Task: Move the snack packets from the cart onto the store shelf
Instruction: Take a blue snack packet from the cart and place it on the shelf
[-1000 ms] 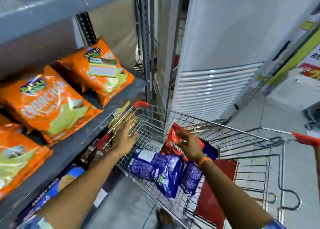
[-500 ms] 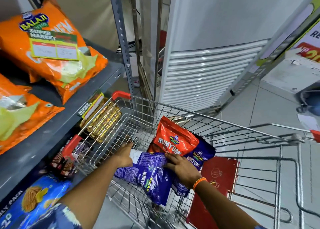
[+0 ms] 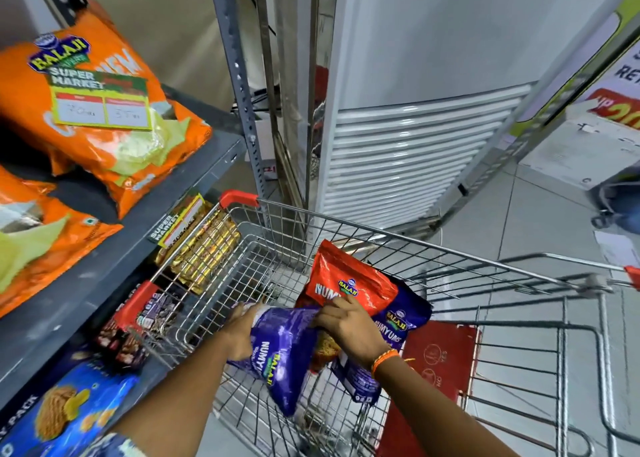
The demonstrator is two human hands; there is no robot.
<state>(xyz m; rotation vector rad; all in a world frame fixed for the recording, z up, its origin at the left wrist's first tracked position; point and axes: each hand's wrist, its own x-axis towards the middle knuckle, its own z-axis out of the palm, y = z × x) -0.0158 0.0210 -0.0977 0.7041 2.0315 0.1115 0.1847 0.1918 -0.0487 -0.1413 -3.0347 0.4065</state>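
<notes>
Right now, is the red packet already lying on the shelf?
No, the red packet is standing in the cart, while only orange packets lie on the shelf.

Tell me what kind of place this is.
Most likely a supermarket aisle. A grey metal shelf carries orange snack bags with a "Super Market" price tag, and both hands reach into a wire shopping cart holding purple snack packets and a red one.
</notes>
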